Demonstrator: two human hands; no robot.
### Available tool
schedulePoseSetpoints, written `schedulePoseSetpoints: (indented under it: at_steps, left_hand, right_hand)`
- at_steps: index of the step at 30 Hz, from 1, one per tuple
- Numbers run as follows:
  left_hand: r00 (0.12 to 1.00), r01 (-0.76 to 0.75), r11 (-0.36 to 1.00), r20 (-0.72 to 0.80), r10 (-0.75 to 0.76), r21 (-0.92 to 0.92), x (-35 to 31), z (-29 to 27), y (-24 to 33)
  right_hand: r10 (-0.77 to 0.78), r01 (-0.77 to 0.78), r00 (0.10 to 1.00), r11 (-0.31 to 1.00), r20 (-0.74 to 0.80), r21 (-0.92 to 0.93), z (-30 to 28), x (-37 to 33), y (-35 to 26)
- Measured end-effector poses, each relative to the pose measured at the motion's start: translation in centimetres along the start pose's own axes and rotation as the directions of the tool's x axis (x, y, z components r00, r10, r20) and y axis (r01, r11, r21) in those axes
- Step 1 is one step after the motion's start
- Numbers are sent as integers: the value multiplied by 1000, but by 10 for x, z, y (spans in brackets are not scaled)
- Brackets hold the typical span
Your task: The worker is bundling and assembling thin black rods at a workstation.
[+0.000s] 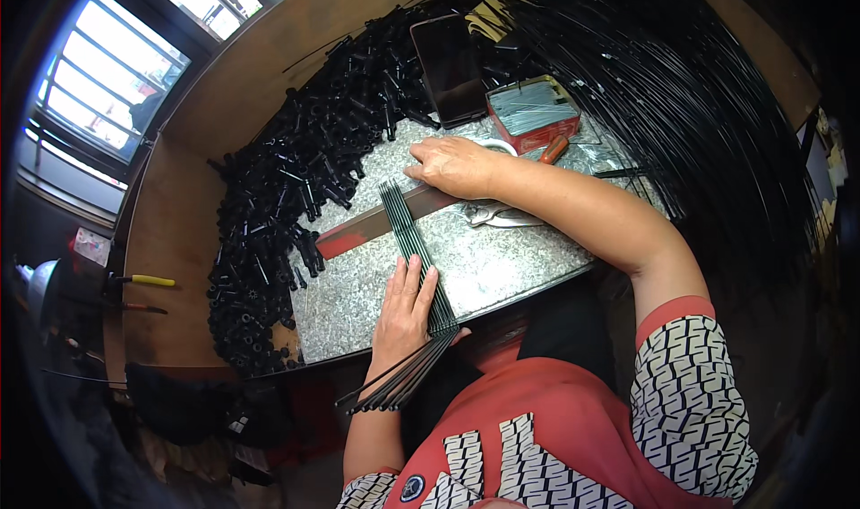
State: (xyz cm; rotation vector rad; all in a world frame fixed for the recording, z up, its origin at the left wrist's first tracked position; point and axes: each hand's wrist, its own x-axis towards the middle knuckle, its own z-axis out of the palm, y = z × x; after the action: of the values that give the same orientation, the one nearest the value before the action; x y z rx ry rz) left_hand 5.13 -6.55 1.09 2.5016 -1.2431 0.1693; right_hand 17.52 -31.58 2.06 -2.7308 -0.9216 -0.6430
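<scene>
A row of thin black rods [414, 231] lies side by side across a flat reddish-brown bar [354, 230]. My left hand [403, 316] is closed on the rods near the table's front edge, fingers along their left side and the thumb tip showing at their right. Past that hand the rods' near ends spread out over my wrist. My right hand [457, 166] rests beyond the bar, just right of the rods' far ends, with its fingers curled. Whatever those fingers hold, if anything, is hidden. Metal pliers [502, 215] lie under my right forearm.
Black tubular parts [296, 155] pile along the left and back of the speckled tabletop [340, 321]. A phone [448, 70] leans at the back, beside a red tin [535, 115] of thin pale rods. An orange-handled tool [554, 150] lies near the tin. Long black rods [681, 88] fill the right.
</scene>
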Motion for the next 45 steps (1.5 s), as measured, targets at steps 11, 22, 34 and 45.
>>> schedulePoseSetpoints:
  at_steps: [11, 22, 34, 45]
  left_hand:
    - [1000, -24, 1000, -17, 24, -2, 2, 2, -2]
    - [999, -32, 999, -13, 32, 0, 2, 4, -2]
    - [999, -36, 999, -9, 36, 6, 2, 5, -3]
    - [999, -34, 999, -10, 35, 6, 2, 5, -3]
  right_hand:
    - [-13, 13, 999, 1000, -49, 10, 4, 1, 0]
    - [-57, 52, 995, 997, -82, -59, 9, 2, 3]
    - [-109, 99, 992, 984, -63, -149, -3, 4, -2]
    - [-118, 104, 991, 978, -68, -179, -1, 6, 0]
